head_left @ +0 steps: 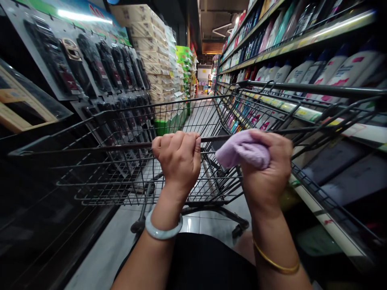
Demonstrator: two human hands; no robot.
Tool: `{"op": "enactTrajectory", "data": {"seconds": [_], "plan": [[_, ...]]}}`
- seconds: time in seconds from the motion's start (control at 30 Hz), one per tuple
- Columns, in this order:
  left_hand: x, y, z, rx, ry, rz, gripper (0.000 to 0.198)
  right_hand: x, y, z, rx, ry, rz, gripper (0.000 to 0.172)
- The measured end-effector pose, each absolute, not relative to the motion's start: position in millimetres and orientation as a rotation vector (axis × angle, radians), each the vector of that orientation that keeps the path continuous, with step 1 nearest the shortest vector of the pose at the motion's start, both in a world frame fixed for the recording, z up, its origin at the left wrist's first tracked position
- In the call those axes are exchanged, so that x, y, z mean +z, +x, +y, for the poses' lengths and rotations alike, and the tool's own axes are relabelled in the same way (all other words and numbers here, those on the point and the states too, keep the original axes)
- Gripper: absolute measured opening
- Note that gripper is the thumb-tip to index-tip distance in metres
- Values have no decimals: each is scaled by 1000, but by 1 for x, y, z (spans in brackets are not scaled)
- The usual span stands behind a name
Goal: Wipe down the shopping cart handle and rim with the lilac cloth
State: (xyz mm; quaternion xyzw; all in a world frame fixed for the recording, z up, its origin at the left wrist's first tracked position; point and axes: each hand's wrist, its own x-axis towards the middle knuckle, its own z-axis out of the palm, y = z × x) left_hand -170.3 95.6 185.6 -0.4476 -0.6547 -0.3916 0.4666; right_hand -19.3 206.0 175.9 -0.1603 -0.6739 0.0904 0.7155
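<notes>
A dark wire shopping cart (pixel 121 146) stands sideways before me. My left hand (pixel 179 157) is closed in a fist around its near top rim, and a pale bangle circles that wrist. My right hand (pixel 272 161), with a gold-coloured bangle on its wrist, is closed on a folded light purple cloth (pixel 242 149). The cloth lies over the same rim, to the right of my left hand, and part of it is hidden in the palm. The cart's thick handle bar (pixel 314 89) is farther right, beyond my right hand.
Shelves of bottles (pixel 338 76) line the right side, close to the cart. Belts (pixel 90 60) in clear packaging hang at left. Behind them rise stacked paper packs (pixel 151 52) and green packages (pixel 184 58). A tiled floor (pixel 196 223) runs under the cart and down the aisle.
</notes>
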Motion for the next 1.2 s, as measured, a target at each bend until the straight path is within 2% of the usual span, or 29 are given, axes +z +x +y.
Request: {"op": "enactTrajectory", "data": {"seconds": [0.13, 0.4, 0.63, 0.87, 1.1, 1.2], "plan": [[186, -170, 96, -962, -1094, -1594, 28, 174, -11, 225, 136, -484, -1292, 34], [185, -172, 97, -965, -1089, -1603, 26, 174, -31, 186, 230, -296, -1680, 27], [185, -172, 96, -974, -1089, -1597, 29, 171, -15, 226, 150, -442, -1277, 36], [186, -172, 98, -976, -1058, -1601, 23, 175, -40, 167, 309, -161, -1756, 30], [185, -171, 96, -975, -1096, -1581, 27, 178, -29, 199, 241, -372, -1338, 27], [185, -172, 97, -962, -1087, -1598, 29, 177, -34, 191, 230, -320, -1397, 28]]}}
